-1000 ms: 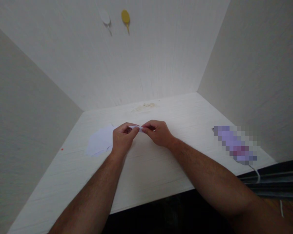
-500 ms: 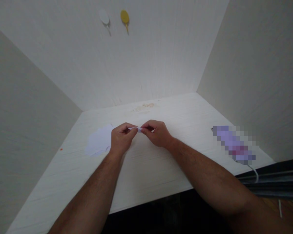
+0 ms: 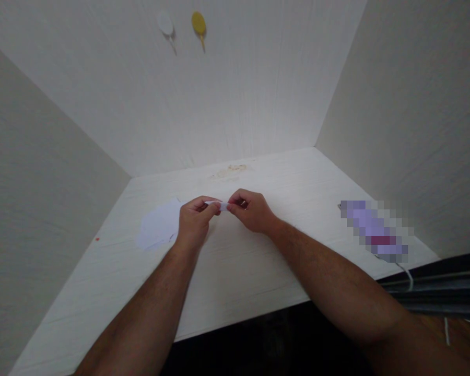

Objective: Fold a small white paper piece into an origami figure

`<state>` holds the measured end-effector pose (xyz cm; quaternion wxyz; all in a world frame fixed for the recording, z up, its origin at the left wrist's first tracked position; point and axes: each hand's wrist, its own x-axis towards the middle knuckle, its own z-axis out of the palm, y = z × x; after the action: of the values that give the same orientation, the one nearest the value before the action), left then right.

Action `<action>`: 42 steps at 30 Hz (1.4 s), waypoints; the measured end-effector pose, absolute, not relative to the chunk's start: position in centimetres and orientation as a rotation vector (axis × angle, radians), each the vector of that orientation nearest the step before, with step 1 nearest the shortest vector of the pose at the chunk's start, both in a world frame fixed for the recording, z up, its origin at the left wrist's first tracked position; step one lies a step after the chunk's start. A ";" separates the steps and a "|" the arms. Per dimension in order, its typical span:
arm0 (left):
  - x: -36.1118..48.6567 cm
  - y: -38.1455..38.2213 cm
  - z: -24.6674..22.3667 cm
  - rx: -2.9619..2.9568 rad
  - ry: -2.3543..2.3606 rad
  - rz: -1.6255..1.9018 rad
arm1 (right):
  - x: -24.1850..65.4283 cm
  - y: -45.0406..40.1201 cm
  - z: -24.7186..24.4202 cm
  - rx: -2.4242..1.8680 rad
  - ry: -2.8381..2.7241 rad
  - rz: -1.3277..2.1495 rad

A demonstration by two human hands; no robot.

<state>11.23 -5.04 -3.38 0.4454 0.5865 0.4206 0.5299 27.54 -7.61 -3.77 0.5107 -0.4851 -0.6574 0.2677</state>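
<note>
A small white piece of paper (image 3: 223,207), narrow and apparently folded, is stretched between my two hands above the table. My left hand (image 3: 196,216) pinches its left end between thumb and fingers. At its right end, the thumb and forefinger of my right hand (image 3: 251,210) close on it. Most of the piece is covered by my fingers, so its full shape cannot be made out. Beside my left hand, white sheets of paper (image 3: 156,225) lie on the table, partly hidden behind that hand.
The white table (image 3: 243,282) meets walls at the back and both sides. A pixelated purple object (image 3: 372,224) with a white cable (image 3: 407,277) lies at the right. White (image 3: 165,23) and yellow hooks (image 3: 199,23) hang on the back wall. A brownish stain (image 3: 235,168) marks the table's rear.
My right hand has shifted slightly up and away from the left, and more of the white paper shows between the fingers. My left hand stays nearly in place.
</note>
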 end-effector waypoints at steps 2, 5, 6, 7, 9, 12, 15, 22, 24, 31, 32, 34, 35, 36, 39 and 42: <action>11.3 -5.1 -3.3 1.437 1.010 1.303 | 27.5 -7.6 -3.8 -1.157 -1.564 0.679; 11.3 -5.1 -3.3 1.419 0.983 1.279 | 27.5 -7.6 -3.8 -1.142 -1.552 0.703; 11.3 -5.1 -3.3 1.425 0.990 1.269 | 27.5 -7.6 -3.8 -1.139 -1.550 0.704; 11.3 -5.1 -3.4 1.437 1.003 1.263 | 27.5 -7.6 -3.8 -1.137 -1.551 0.704; 11.3 -5.0 -3.6 1.468 1.025 1.259 | 27.4 -7.6 -3.8 -1.134 -1.555 0.701; 11.2 -4.9 -3.8 1.488 1.017 1.262 | 27.4 -7.7 -3.8 -1.135 -1.568 0.704; 11.1 -4.8 -3.8 1.501 1.018 1.260 | 27.4 -7.6 -3.8 -1.138 -1.564 0.718; 11.0 -4.7 -4.0 1.502 1.011 1.275 | 27.5 -7.3 -4.1 -1.094 -1.530 0.783; 11.0 -4.7 -4.2 1.500 0.998 1.287 | 27.5 -7.3 -4.0 -1.102 -1.529 0.792; 11.0 -4.6 -4.6 1.472 0.935 1.323 | 27.5 -7.2 -4.0 -1.099 -1.513 0.822; 11.0 -4.6 -4.6 1.473 0.938 1.328 | 27.5 -7.2 -4.0 -1.101 -1.508 0.830; 11.0 -4.6 -4.6 1.472 0.939 1.337 | 27.4 -7.1 -4.1 -1.101 -1.501 0.847; 11.0 -4.6 -4.6 1.469 0.935 1.345 | 27.4 -7.1 -4.0 -1.102 -1.497 0.851; 11.0 -4.6 -4.6 1.466 0.929 1.353 | 27.4 -7.2 -4.0 -1.105 -1.494 0.850; 10.9 -4.7 -4.4 1.468 0.938 1.371 | 27.3 -7.2 -3.9 -1.122 -1.490 0.825; 10.8 -4.7 -4.1 1.519 0.996 1.351 | 27.3 -7.2 -3.8 -1.129 -1.473 0.834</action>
<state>10.85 -4.71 -4.14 0.4250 0.6073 0.3984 0.5401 27.26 -7.22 -3.84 0.5257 -0.4721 -0.6158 0.3486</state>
